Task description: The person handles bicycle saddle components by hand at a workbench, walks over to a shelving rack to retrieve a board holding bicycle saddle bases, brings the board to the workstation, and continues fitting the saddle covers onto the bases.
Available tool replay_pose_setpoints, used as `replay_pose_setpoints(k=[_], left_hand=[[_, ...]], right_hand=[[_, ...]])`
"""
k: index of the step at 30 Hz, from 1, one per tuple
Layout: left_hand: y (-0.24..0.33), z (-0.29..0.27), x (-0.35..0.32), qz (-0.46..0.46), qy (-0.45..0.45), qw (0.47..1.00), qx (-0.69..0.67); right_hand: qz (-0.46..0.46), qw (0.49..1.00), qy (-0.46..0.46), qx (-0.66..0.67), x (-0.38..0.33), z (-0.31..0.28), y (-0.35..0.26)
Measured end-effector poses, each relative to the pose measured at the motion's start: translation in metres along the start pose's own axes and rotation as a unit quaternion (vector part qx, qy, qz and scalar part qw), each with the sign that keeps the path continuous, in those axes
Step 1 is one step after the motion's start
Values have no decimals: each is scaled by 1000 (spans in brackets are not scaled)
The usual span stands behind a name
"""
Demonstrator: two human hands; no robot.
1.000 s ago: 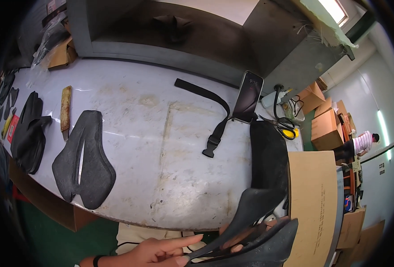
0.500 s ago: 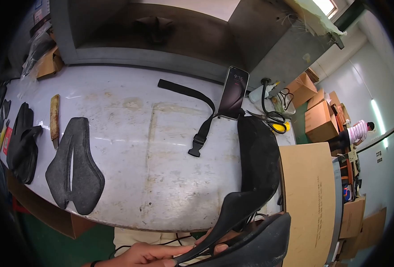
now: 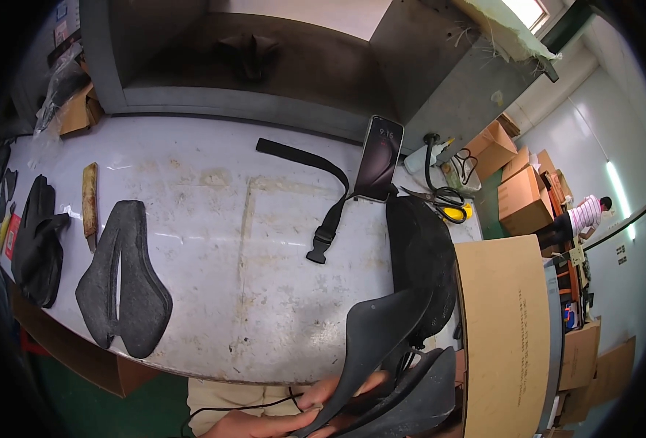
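Note:
At the table's near right edge is a black, curved, pliable piece (image 3: pixel 370 332), with two wing-like flaps folded toward each other. My left hand (image 3: pixel 264 423) pinches the lower tip of the nearer flap. Fingers of my right hand (image 3: pixel 371 382) show in the gap between the flaps, closed around the edge; the rest of that hand is hidden. Behind it, a black padded section (image 3: pixel 418 252) runs up along the table's right side. A black strap (image 3: pixel 304 155) with a plastic buckle (image 3: pixel 321 247) lies close by. To the left rests a grey slotted foam pad (image 3: pixel 129 285).
A phone (image 3: pixel 380 157) stands propped near the back, beside scissors (image 3: pixel 447 203) and a yellow roll (image 3: pixel 458 212). Black gloves (image 3: pixel 38 248) and a wooden-handled knife (image 3: pixel 90 201) lie left. A cardboard sheet (image 3: pixel 502 328) borders the right; a grey metal shelf (image 3: pixel 242 106) the back. Another person (image 3: pixel 584 213) stands far right.
Both hands have shifted, and the nearer flap has swung left and up, opening the gap between the flaps wider. The view has moved slightly.

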State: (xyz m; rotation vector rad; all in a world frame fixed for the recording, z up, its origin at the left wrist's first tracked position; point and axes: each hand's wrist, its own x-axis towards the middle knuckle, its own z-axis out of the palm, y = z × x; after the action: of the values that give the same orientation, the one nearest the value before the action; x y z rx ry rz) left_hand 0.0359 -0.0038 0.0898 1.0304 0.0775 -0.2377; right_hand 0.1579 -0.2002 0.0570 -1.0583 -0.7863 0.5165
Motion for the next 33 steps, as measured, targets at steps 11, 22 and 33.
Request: replay_pose_setpoints(k=[11,22,33], left_hand=[[-3,-2,4,27,14,997,77],[-5,8,41,143,141,964,-175],[-34,9,46,177,112,942,-262]], right_hand=[[43,995,57,67,3,10,-7],[107,978,65,168,16,44,6],[148,954,141,219,14,46,0]])
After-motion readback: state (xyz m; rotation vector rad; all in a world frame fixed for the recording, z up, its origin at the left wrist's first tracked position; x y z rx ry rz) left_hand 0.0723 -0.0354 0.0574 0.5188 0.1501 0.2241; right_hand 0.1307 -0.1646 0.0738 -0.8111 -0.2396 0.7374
